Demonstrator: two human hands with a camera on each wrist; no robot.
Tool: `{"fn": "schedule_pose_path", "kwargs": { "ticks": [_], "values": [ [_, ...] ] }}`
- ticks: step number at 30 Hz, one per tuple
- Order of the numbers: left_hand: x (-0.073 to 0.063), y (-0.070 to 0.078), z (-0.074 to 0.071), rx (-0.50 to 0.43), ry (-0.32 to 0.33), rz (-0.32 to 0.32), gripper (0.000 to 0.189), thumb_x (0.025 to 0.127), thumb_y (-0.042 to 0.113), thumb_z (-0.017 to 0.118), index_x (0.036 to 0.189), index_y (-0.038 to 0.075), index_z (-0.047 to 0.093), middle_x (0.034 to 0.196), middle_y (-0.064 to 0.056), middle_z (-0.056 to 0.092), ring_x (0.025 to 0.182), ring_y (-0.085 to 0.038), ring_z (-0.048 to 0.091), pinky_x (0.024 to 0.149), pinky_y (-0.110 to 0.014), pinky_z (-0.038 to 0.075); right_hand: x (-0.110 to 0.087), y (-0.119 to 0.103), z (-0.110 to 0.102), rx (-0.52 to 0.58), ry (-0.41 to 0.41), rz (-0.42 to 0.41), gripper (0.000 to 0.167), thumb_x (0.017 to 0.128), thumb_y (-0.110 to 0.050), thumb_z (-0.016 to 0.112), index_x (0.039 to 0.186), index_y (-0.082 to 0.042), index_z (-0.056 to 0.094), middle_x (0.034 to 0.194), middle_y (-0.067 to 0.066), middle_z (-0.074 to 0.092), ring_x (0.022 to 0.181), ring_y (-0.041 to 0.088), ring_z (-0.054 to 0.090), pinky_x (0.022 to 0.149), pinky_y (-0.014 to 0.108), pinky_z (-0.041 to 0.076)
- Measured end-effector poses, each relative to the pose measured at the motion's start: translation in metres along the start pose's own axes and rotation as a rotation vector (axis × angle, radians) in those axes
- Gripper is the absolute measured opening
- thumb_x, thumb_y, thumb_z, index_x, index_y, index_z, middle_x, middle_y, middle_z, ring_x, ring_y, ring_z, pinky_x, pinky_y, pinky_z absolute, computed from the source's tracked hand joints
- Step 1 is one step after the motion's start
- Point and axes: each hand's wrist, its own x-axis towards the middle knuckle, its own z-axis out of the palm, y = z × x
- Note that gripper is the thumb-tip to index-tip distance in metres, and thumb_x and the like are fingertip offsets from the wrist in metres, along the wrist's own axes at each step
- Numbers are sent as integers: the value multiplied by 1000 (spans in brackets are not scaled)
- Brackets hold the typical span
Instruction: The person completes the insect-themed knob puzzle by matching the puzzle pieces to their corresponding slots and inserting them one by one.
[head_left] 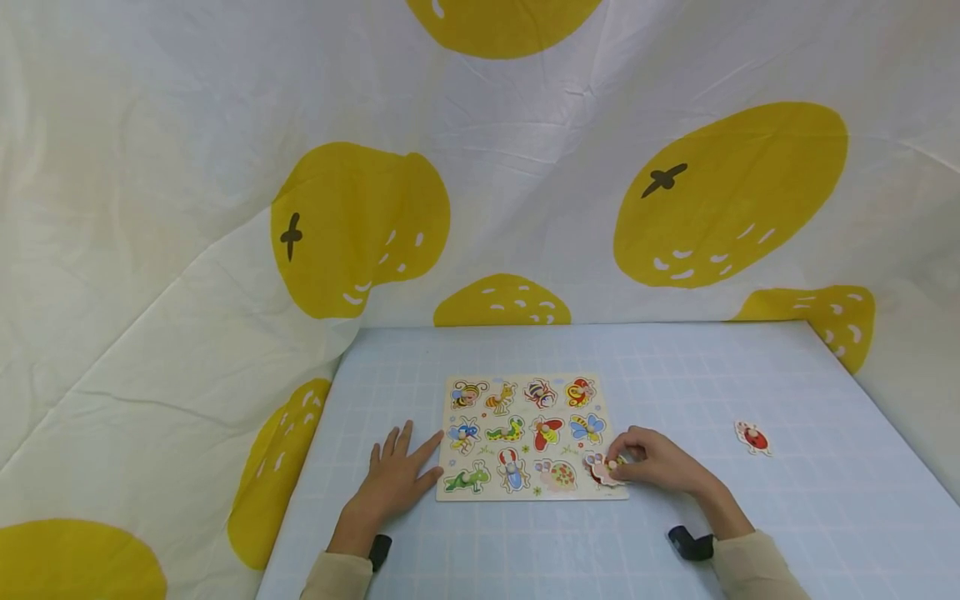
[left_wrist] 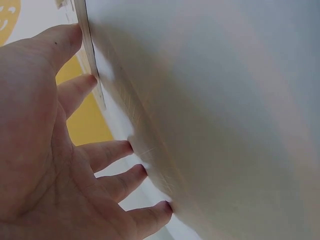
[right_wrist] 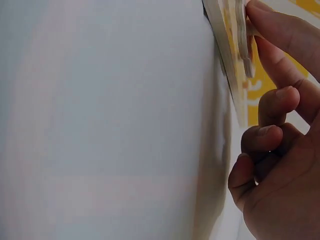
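Note:
A wooden insect peg puzzle board (head_left: 480, 463) lies on the table. My right hand (head_left: 663, 465) pinches a pink-faced puzzle piece (head_left: 602, 473) by its knob, over the board's near right corner. In the right wrist view, this piece (right_wrist: 243, 37) stands slightly tilted and partly apart from the board, thumb and index finger on it and the other fingers curled. My left hand (head_left: 396, 479) has its fingers spread on the table, index finger and thumb touching the board's left edge. A red ladybug piece (head_left: 753, 437) lies on the table, to the right of the board.
The board holds several insect pieces, among them a caterpillar (head_left: 506, 429) and a blue beetle (head_left: 513, 470). A pale blue checked cloth (head_left: 525, 550) covers the table. Behind and to the left hangs a white curtain (head_left: 525, 217) with yellow fruit shapes.

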Motion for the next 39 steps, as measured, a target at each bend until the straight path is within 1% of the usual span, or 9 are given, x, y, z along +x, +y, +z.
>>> {"fn": "schedule_pose_path", "kwargs": {
  "ticks": [3, 8, 10, 14, 18, 20, 27, 34, 39],
  "values": [
    [-1, 0, 0, -2, 1, 2, 60, 99, 47, 59, 153, 30, 43, 161, -25, 21, 146, -49, 16, 111, -72, 13, 5, -4, 6, -16, 0, -3, 16, 82, -29, 84, 93, -26, 73, 79, 2, 49, 74, 14, 42, 60, 27, 34],
    [-2, 1, -1, -12, -2, -3, 60, 99, 46, 60, 153, 30, 43, 161, -24, 21, 146, -49, 16, 111, -72, 12, 13, -14, 15, -38, 1, -45, 15, 82, -31, 84, 92, -29, 73, 80, 2, 51, 74, 16, 43, 60, 28, 35],
    [-2, 0, -1, -12, -1, -2, 60, 98, 46, 60, 153, 30, 43, 161, -24, 21, 146, -49, 16, 111, -72, 12, 16, -18, 20, -38, 0, -62, 14, 82, -30, 84, 91, -29, 73, 80, 3, 52, 74, 17, 44, 60, 28, 36],
    [-2, -1, -1, -16, 4, 0, 60, 98, 46, 60, 153, 30, 43, 161, -25, 22, 146, -49, 16, 110, -72, 13, 23, -26, 30, -47, 1, -74, 13, 83, -28, 84, 89, -28, 72, 83, -2, 56, 77, 16, 47, 62, 28, 39],
    [-1, -2, 1, -16, 5, 4, 60, 99, 47, 60, 153, 30, 43, 161, -25, 21, 146, -49, 16, 111, -72, 12, 29, -34, 40, -40, 6, -96, 13, 82, -25, 85, 88, -24, 73, 80, -5, 56, 77, 17, 49, 62, 29, 42],
    [0, -2, 2, -13, 1, 3, 60, 99, 47, 59, 154, 30, 42, 161, -25, 20, 146, -49, 15, 111, -72, 12, 31, -37, 45, -39, 7, -101, 14, 81, -24, 85, 87, -23, 73, 78, -5, 55, 77, 17, 48, 62, 28, 41],
    [0, -2, 1, -15, 0, 6, 60, 98, 47, 60, 153, 30, 43, 161, -25, 21, 146, -50, 16, 110, -73, 13, 37, -47, 56, -68, 6, -61, 16, 79, -22, 87, 86, -25, 73, 77, -1, 52, 78, 17, 45, 62, 28, 37],
    [1, -1, 0, -17, 3, 10, 60, 98, 47, 60, 153, 30, 43, 161, -25, 21, 146, -50, 16, 110, -72, 12, 41, -52, 60, -116, -2, -11, 14, 80, -22, 85, 83, -27, 73, 74, -5, 52, 75, 17, 47, 62, 29, 37],
    [1, -2, 0, -19, -1, 4, 60, 98, 47, 60, 154, 31, 42, 161, -25, 20, 146, -49, 15, 111, -72, 12, 42, -54, 63, -132, -7, 9, 15, 79, -21, 85, 81, -28, 72, 76, -2, 54, 77, 18, 46, 63, 31, 37]
  ]
}}
